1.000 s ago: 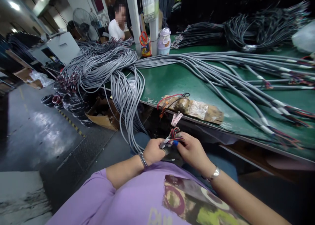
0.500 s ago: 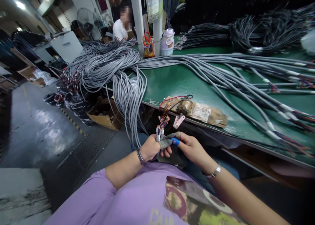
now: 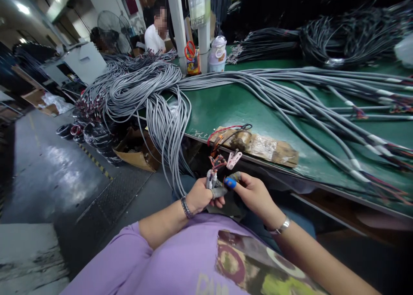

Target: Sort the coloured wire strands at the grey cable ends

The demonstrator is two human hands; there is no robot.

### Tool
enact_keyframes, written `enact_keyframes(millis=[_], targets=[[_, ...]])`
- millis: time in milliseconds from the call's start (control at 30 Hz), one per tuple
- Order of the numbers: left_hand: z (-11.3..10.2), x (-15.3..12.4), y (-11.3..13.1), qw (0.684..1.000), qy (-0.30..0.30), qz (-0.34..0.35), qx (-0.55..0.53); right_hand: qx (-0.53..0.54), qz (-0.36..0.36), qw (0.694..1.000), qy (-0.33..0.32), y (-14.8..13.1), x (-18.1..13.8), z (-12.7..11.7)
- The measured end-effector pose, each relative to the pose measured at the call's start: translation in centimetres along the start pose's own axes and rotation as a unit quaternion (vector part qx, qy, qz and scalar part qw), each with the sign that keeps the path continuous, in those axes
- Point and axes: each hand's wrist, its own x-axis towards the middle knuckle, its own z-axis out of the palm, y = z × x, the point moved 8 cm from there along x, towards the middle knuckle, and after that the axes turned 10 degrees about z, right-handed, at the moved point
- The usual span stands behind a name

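Wrapped round the ends of several grey cables, my left hand is closed in front of my body. White bands sit near the cable ends, and stripped coloured wires stick up from them. Close beside it, my right hand is pinched, with a blue cover on the thumb; whatever is between its fingertips is too small to make out. Grey covers show on fingers of both hands. Just beyond the hands, a pink clip hangs at the bench edge by a wooden board with red and black leads.
The green bench carries long grey cables and black cable bundles. A grey cable coil hangs over its left edge. Behind stand a post, a lilac bottle and a seated person. A cardboard box lies below.
My right fingertips have drawn slightly away from the left hand's fingers. The wire ends in my left hand have tilted and sunk a little. A dark-haired head now shows near the fan.
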Motion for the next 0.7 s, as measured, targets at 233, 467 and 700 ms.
enact_keyframes(millis=[233, 467, 700], targets=[[-1.7, 0.1, 0.5, 0.991, 0.119, 0.018, -0.063, 0.048, 0.016, 0.999, 0.016, 1.2, -1.2, 0.1], [-1.4, 0.1, 0.7, 0.993, 0.101, 0.039, -0.053, 0.084, 0.047, 0.995, -0.03, 0.8, -0.6, 0.0], [-0.4, -0.2, 0.8, 0.997, 0.067, 0.036, -0.024, 0.093, 0.064, 0.99, -0.086, 0.2, 0.1, 1.7]])
